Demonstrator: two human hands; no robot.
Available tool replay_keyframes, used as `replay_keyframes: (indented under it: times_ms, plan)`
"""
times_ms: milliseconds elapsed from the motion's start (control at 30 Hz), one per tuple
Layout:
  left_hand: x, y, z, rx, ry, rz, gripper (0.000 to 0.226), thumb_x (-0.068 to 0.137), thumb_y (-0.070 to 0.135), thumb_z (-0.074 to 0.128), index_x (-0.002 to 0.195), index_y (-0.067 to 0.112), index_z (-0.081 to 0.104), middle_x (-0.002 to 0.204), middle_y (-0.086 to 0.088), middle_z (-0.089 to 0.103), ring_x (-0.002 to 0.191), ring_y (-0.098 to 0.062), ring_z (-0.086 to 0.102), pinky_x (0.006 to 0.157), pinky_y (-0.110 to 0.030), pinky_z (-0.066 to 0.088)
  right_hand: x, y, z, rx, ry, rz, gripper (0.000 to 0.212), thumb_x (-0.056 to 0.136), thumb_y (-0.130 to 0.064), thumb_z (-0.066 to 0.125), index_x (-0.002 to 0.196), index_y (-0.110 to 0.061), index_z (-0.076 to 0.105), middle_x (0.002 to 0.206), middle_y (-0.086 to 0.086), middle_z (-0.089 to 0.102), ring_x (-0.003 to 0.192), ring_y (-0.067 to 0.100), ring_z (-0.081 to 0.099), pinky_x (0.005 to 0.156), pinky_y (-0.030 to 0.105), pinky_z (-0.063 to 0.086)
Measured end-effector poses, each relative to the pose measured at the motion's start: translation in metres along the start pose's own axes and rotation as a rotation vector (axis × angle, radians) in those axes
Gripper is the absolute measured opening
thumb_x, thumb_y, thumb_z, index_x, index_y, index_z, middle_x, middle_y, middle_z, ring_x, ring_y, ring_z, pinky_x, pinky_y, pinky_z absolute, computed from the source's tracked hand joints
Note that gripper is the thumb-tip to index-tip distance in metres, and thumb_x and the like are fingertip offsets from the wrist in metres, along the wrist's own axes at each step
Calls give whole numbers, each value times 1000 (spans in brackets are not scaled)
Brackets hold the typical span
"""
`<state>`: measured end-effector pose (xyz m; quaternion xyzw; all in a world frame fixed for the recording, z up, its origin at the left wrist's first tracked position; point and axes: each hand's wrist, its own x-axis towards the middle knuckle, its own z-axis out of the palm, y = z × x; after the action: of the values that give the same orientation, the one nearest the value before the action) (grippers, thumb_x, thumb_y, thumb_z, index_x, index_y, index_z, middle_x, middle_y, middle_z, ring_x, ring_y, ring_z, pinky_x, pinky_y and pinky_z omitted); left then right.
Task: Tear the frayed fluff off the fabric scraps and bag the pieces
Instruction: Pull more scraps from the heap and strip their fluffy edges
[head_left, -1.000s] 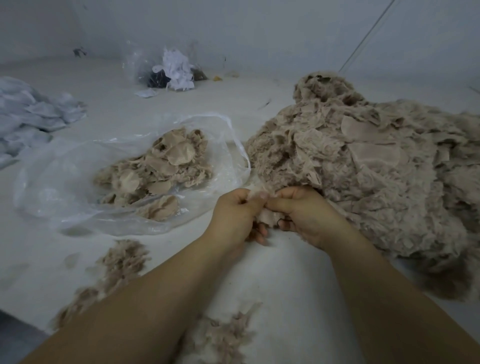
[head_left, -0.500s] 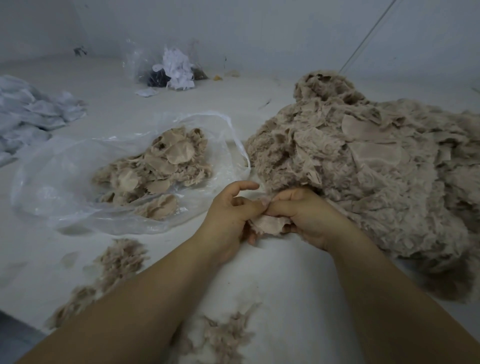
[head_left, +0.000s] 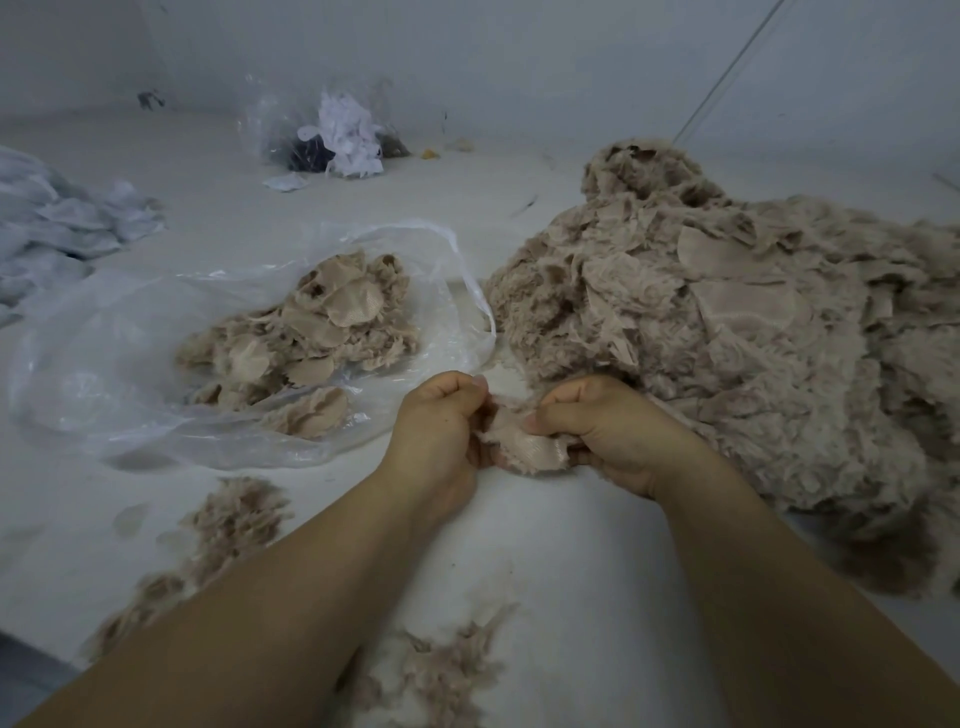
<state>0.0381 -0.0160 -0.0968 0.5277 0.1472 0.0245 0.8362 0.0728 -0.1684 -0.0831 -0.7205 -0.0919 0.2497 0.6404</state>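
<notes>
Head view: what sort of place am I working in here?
Probably a small textile or plush-trimming workspace. A big heap of beige furry fabric scraps lies on a white work surface, a clear plastic bag holds trimmed pieces, and torn fluff lies loose. Both hands grip one scrap.

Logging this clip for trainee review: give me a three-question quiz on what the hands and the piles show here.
1. True or false: both hands grip one fabric scrap.
2. The clear plastic bag lies: A) left of the hands, B) right of the hands, C) under the big pile.
3. Fill in: loose torn fluff lies on the white surface beside the ___ forearm.

Key: 1 true; 2 A; 3 left.
</notes>
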Motion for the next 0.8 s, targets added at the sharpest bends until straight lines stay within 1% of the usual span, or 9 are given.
replay_keyframes:
  times_ms: [100,167,267,333,400,467,533,667,800]
  plan:
    - [-2,0,-2,147,-187,3,26,85,25,69,79,2,59,61,-14,59,41,-22,53,35,-24,41,-1,0,-1,-2,-36,-10,17,82,-9,72,66,-15,74,74,11,69,69,17,63,67,30,50]
    - [-3,0,-4,229,-246,15,24,83,22,70,76,1,62,59,-15,60,39,-22,52,34,-22,40,-2,-1,0,-17,-45,-16,14,82,-10,73,70,-14,75,79,13,69,74,21,62,71,33,48]
    - [-2,-2,-4,174,-173,3,26,94,10,60,69,3,60,60,-17,59,38,-22,52,34,-22,39,-1,0,-1,-20,-52,-22,25,84,-10,73,61,-19,74,70,6,71,65,14,64,64,27,52]
    - [-1,-2,-2,99,-93,-8,31,98,14,56,69,3,57,62,-18,60,39,-23,52,33,-22,38,0,0,-1,3,-51,-11,27,84,-8,72,58,-18,74,67,6,71,60,12,65,58,23,55]
    - [1,0,-2,51,-77,-35,35,99,26,55,74,0,56,59,-16,60,37,-24,52,32,-23,39,1,1,-2,41,-35,-6,25,85,-10,71,61,-17,75,71,7,73,64,14,67,60,23,55]
    - [0,3,-3,121,-172,-51,45,87,40,64,83,-5,57,60,-16,59,38,-24,50,32,-22,39,0,0,-2,84,-37,-11,15,88,-18,69,78,-12,78,81,10,75,75,17,70,67,25,56]
    - [-2,3,-5,261,-278,-48,48,77,38,72,88,-6,58,61,-18,55,37,-23,46,32,-20,35,0,0,-2,108,-22,-17,24,88,-24,68,96,-3,76,84,11,75,76,14,71,62,21,54]
    - [-2,4,-12,240,-320,-88,22,85,11,67,73,-3,54,56,-17,54,31,-19,44,29,-16,29,1,-1,0,226,47,23,19,92,-19,64,97,-1,70,57,1,65,53,8,63,48,17,51]
    - [-3,7,-18,138,-342,-145,15,75,6,69,64,5,59,55,-14,57,31,-16,48,27,-16,30,4,1,0,262,117,59,20,92,-16,63,102,2,67,47,-3,43,47,8,52,46,19,51]
